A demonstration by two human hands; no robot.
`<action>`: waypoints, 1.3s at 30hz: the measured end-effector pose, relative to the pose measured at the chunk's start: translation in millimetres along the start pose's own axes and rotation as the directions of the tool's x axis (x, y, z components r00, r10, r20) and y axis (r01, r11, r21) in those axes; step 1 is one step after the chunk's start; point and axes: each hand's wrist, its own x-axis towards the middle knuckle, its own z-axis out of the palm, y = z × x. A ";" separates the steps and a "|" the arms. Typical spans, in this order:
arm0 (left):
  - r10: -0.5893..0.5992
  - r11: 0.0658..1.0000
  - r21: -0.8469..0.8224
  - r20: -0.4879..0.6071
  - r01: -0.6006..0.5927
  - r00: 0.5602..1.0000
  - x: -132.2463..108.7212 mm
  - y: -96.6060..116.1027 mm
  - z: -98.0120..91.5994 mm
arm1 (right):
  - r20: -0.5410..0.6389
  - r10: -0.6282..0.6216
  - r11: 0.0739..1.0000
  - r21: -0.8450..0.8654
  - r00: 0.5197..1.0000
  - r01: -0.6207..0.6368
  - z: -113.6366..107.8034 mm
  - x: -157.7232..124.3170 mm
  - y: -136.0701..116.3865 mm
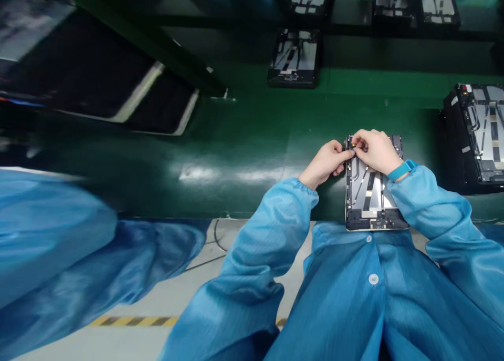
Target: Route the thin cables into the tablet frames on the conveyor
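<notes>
An opened tablet back (370,203) with grey metal plates and flat ribbon cables lies on the green conveyor belt (236,140) right in front of me. My left hand (326,162) rests at the tablet's top left corner, fingers curled against its edge. My right hand (374,148) reaches over the top edge, fingertips pinched on a small yellowish part (353,145) at that same corner. Both arms wear blue smock sleeves, and a blue band (401,169) circles my right wrist.
More opened tablets in black trays sit on the belt: one at the right (478,132), one further back (295,59), others along the far edge (394,1). A neighbour's blue sleeve (59,245) fills the lower left. A dark slanted frame (118,82) stands at left.
</notes>
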 end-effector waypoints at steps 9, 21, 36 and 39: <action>-0.070 0.983 0.160 -0.125 0.090 0.990 5.5 9.5 13.9 | -0.380 0.048 0.985 -0.133 0.924 -0.106 -32.3 -40.8 4.0; 0.317 0.923 0.263 -0.105 -0.281 0.942 -41.2 -22.6 -17.2 | 0.062 0.552 0.767 0.353 0.831 -0.536 -41.5 -89.8 7.9; 0.481 0.542 0.824 -0.466 0.166 0.742 30.3 48.4 -248.9 | -0.195 0.054 0.996 -0.060 0.979 -0.067 33.7 -19.4 39.9; 0.397 0.538 0.805 -0.504 0.250 0.767 87.9 75.2 -220.2 | -0.195 0.050 0.995 -0.077 0.980 -0.066 36.7 -20.3 37.0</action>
